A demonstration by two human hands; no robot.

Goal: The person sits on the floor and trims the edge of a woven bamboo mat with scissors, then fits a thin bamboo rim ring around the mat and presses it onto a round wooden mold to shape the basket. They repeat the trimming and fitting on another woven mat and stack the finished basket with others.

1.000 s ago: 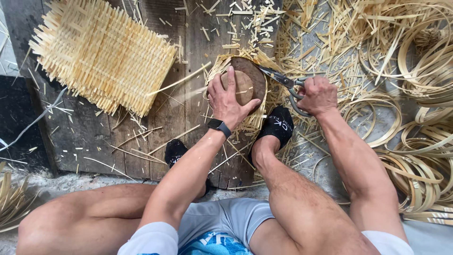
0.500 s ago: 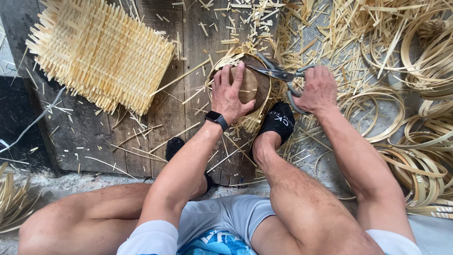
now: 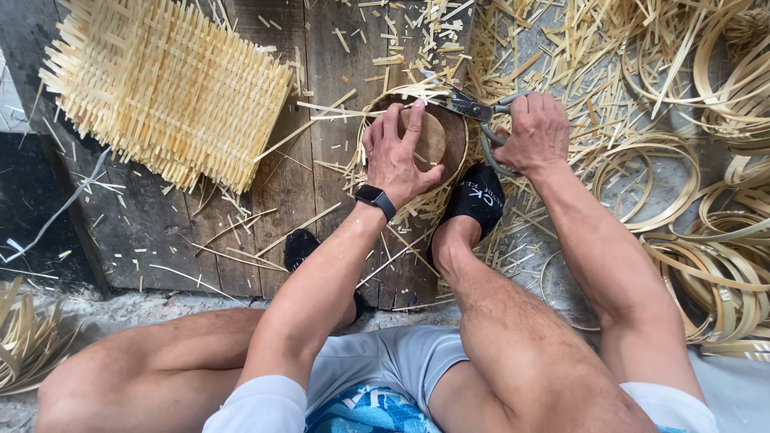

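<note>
Two bare legs fill the near edge of the view, a black-socked foot [image 3: 475, 199] braced by the round woven piece [image 3: 417, 140] on the wooden boards [image 3: 265, 160]. Since a second ago the left hand [image 3: 399, 152] has shifted on the round wooden block [image 3: 429, 138], its fingers now spread flat over it, pressing block and weave down; that grip is open, palm down rather than clenched. The right hand [image 3: 536, 132] has swung the shears [image 3: 465, 104] from the right side of the rim round to its far edge, its grip closed on the loop handles. That suggests the trimming of stray strip ends is working its way around the rim. Whether the blades are biting a strip is hard to tell; they look nearly closed. Farther off lie a square woven mat [image 3: 168, 88], cut-off scraps [image 3: 417, 40] and coiled bamboo hoops [image 3: 706, 265], partly cut off by the frame.
</note>
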